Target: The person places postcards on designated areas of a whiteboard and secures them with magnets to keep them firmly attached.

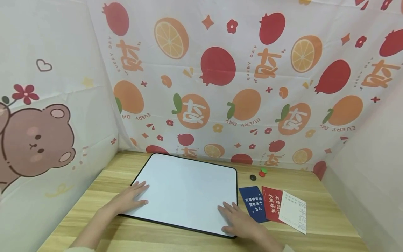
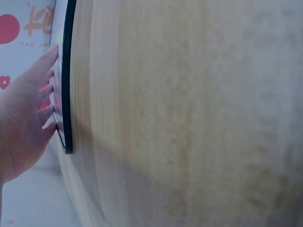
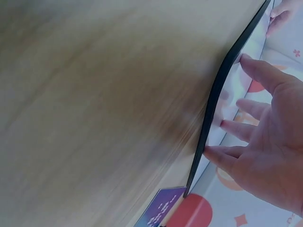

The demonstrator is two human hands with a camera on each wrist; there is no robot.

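1. Pale wood-grain table (image 1: 163,241): base for everything I'm watching.
2. White rectangular board with thin black frame (image 1: 185,189): flat on table, mid-view. I judge the step as steadying or squaring it; next move probably calls for light, even pressure both sides.
3. Left hand (image 1: 132,199): fingers spread wide on board's left side, gripping nothing. Right hand (image 1: 237,220): likewise spread, near right corner.
4. Blue (image 1: 253,203), red and cream printed cards: right of board.
5. Small round black (image 1: 253,177), red, green discs: beyond cards.

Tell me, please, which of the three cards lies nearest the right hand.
The blue card is nearest the right hand, lying beside the whiteboard; the red card and cream card lie farther right.
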